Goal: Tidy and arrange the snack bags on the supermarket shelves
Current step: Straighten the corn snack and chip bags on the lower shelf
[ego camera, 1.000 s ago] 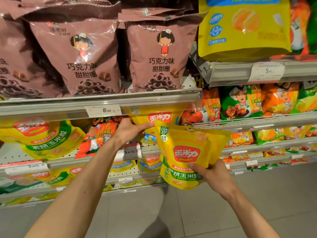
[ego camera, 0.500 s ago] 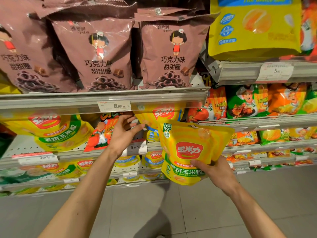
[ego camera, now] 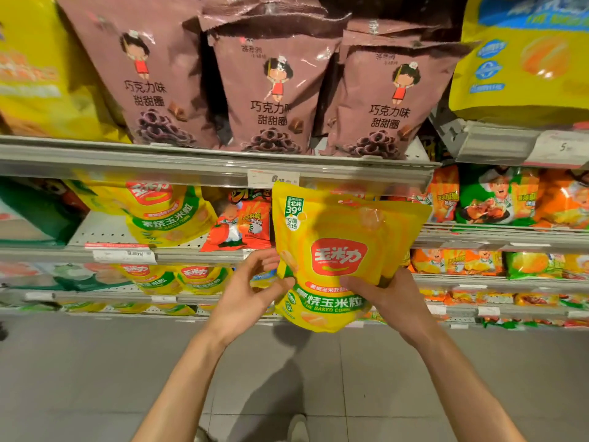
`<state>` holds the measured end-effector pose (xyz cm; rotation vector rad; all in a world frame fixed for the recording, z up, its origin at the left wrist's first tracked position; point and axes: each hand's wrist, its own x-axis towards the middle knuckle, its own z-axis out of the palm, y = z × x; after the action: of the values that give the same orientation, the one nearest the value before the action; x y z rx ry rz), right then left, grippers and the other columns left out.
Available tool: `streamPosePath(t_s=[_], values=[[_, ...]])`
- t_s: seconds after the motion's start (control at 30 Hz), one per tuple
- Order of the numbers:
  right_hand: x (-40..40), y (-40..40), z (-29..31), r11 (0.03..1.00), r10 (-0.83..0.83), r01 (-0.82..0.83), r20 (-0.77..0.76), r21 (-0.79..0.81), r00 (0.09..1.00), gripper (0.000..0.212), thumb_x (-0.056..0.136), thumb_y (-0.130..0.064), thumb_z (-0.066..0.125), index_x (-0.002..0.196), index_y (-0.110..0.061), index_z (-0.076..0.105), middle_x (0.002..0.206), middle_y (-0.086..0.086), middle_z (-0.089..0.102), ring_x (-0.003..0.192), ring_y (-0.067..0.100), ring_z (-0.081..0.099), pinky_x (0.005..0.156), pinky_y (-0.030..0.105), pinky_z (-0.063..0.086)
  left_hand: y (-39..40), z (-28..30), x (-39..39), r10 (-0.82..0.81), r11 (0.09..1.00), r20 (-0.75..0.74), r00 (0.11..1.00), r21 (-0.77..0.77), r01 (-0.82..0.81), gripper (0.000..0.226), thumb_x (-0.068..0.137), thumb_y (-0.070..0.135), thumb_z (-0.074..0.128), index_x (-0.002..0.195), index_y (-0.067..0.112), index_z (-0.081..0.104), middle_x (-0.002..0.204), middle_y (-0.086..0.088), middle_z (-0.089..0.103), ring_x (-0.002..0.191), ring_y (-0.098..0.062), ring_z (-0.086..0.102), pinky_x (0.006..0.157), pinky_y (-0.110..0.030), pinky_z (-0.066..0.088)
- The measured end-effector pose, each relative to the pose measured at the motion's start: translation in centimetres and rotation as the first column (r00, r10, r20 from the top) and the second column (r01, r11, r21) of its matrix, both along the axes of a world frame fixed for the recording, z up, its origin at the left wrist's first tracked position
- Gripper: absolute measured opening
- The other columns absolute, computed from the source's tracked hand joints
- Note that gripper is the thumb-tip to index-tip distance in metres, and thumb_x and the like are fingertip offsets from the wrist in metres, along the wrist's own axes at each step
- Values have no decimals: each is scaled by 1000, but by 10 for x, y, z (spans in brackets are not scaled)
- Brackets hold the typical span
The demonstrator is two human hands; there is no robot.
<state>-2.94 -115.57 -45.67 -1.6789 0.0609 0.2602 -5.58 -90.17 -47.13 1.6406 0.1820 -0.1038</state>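
I hold a yellow baked-corn snack bag [ego camera: 331,247] upright in front of the second shelf. My right hand [ego camera: 387,298] grips its lower right side, thumb across the front; a second yellow bag seems stacked behind it. My left hand [ego camera: 251,291] grips the bag's lower left edge, thumb at the front and fingers curled behind. Another yellow corn bag [ego camera: 165,215] leans on the second shelf [ego camera: 191,255] to the left. An orange tomato-print bag [ego camera: 242,224] stands between them.
Three brown chocolate-ring bags [ego camera: 271,90] stand on the upper shelf [ego camera: 159,161], with large yellow bags at both ends. Orange and green snack bags [ego camera: 497,199] fill the shelves at right. More yellow bags sit on lower shelves. Grey floor tiles lie below.
My left hand has left the bags on the second shelf and come down to take the held bag's left edge. The bag has risen, and the view has shifted left.
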Motion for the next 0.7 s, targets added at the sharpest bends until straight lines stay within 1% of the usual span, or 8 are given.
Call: streamPosePath(t_s=[0.07, 0.2, 0.27, 0.33, 0.43, 0.5, 0.6, 0.7], values=[[-3, 23, 8, 999, 41, -41, -2, 7, 999, 42, 69, -34, 85, 109, -34, 71, 101, -19, 79, 93, 3, 76, 70, 13, 57, 14, 7, -5, -13, 999, -2, 1000, -41, 13, 48, 83, 10, 85, 122, 28, 64, 112, 17, 74, 113, 6, 63, 74, -12, 54], [-5, 78, 18, 995, 96, -96, 1, 0, 995, 37, 72, -29, 85, 106, -33, 71, 99, -19, 79, 93, 4, 76, 72, 16, 59, 55, 24, -15, 22, 997, 23, 999, -76, -20, 64, 72, 24, 90, 127, 31, 59, 115, 21, 74, 107, 3, 69, 78, -13, 56], [-6, 110, 22, 993, 117, -117, 23, -6, 993, 37, 70, -30, 86, 103, -35, 71, 96, -22, 79, 90, 1, 75, 70, 13, 57, 82, 31, -20, 56, 994, 28, 998, -92, -53, 68, 70, 24, 89, 130, 24, 58, 114, 20, 75, 104, 1, 72, 76, -14, 57], [-7, 145, 28, 990, 138, -138, 45, -12, 989, 39, 69, -32, 87, 105, -36, 70, 95, -25, 78, 90, -3, 74, 69, 10, 55, 114, 38, -26, 86, 993, 36, 996, -88, -82, 67, 71, 20, 89, 130, 18, 58, 112, 18, 76, 100, 1, 72, 74, -14, 57], [-10, 199, 34, 983, 179, -176, 82, -41, 980, 49, 67, -40, 88, 112, -37, 69, 99, -29, 76, 93, -7, 73, 70, 8, 54, 168, 43, -36, 123, 991, 75, 989, -52, -120, 56, 77, 11, 87, 125, 17, 60, 108, 20, 76, 97, 5, 72, 73, -10, 55], [-11, 235, 36, 977, 205, -198, 95, -79, 974, 54, 65, -46, 89, 113, -41, 67, 99, -35, 74, 93, -12, 70, 70, 5, 52, 205, 41, -43, 151, 988, 90, 984, -44, -148, 51, 78, 6, 86, 121, 15, 61, 104, 19, 77, 94, 4, 72, 71, -9, 54], [-14, 284, 35, 961, 243, -227, 85, -160, 966, 50, 65, -53, 90, 109, -46, 68, 95, -41, 71, 90, -18, 67, 66, 1, 49, 257, 37, -54, 174, 985, 106, 979, -23, -173, 47, 78, 5, 86, 118, 10, 63, 101, 15, 78, 93, 2, 73, 71, -9, 55], [-18, 324, 27, 939, 287, -268, 62, -215, 956, 43, 70, -53, 89, 109, -40, 74, 96, -35, 74, 90, -13, 70, 68, 2, 50, 303, 34, -63, 202, 979, 110, 973, -3, -203, 49, 75, 13, 88, 117, 12, 63, 100, 13, 78, 90, 0, 74, 70, -12, 55]])
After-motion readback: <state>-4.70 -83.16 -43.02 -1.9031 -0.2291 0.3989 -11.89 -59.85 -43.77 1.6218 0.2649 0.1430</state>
